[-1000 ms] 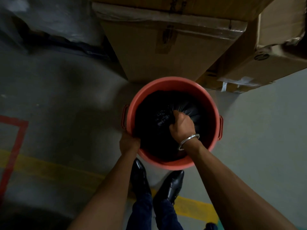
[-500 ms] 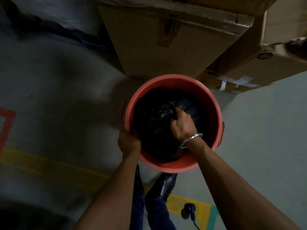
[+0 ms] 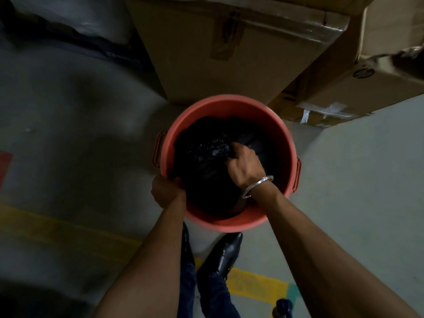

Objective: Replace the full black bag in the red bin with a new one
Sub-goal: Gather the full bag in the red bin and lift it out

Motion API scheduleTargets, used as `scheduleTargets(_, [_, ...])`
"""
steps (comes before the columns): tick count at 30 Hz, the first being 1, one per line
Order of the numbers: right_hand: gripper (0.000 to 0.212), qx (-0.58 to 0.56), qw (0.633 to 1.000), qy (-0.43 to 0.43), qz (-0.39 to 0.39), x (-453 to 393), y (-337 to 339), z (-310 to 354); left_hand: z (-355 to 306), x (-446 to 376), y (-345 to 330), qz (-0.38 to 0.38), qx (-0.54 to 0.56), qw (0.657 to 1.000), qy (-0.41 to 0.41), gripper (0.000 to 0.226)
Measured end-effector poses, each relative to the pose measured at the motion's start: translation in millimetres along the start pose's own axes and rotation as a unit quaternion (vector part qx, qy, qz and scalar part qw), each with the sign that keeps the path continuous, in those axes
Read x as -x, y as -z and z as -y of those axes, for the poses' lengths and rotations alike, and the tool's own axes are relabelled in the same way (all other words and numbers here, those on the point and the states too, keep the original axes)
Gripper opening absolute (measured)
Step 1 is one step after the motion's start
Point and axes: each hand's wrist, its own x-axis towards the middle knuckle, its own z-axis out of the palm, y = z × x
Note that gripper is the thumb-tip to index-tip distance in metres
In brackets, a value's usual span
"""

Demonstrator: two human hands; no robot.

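A round red bin (image 3: 229,106) stands on the grey floor just in front of my feet. A full black bag (image 3: 206,180) fills its inside, with its gathered, crinkled neck (image 3: 213,149) near the middle. My right hand (image 3: 245,166), with a silver bangle on the wrist, is closed on that neck inside the bin. My left hand (image 3: 167,191) grips the bin's near-left rim. The bag's lower part is hidden by the bin wall.
Large cardboard boxes (image 3: 229,53) stand right behind the bin, with more boxes (image 3: 367,76) at the right. A yellow floor line (image 3: 254,283) runs under my black shoes (image 3: 220,255). A small dark object (image 3: 283,306) lies at the bottom edge.
My right hand has kept its hold on the bag's neck and shifted slightly, and the neck now shows more bunched. My left hand stays on the rim. The view moved a little.
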Motion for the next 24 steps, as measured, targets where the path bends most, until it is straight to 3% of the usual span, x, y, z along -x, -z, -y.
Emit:
scheduleTargets(6, [0.019,0.015,1.000,0.016,-0.008,4.3,-4.6,9.4,1.4,-5.1,4.4,0.004,0.002,1.000,0.014,0.029])
scheduleTargets(13, [0.026,0.053,0.994,0.091,-0.037,17.5,-3.1,12.7,6.9,-0.4,-0.6,0.025,0.015,0.999,0.037,0.033])
scheduleTargets(19, [0.027,-0.009,0.998,-0.026,-0.065,5.6,-2.0,-1.7,-6.0,13.7,-10.0,0.024,0.009,1.000,0.017,0.040])
scheduleTargets(24, [0.038,-0.055,0.995,-0.029,-0.077,0.1,-8.3,-7.4,-1.2,12.6,-9.7,0.044,0.028,0.998,-0.026,0.042])
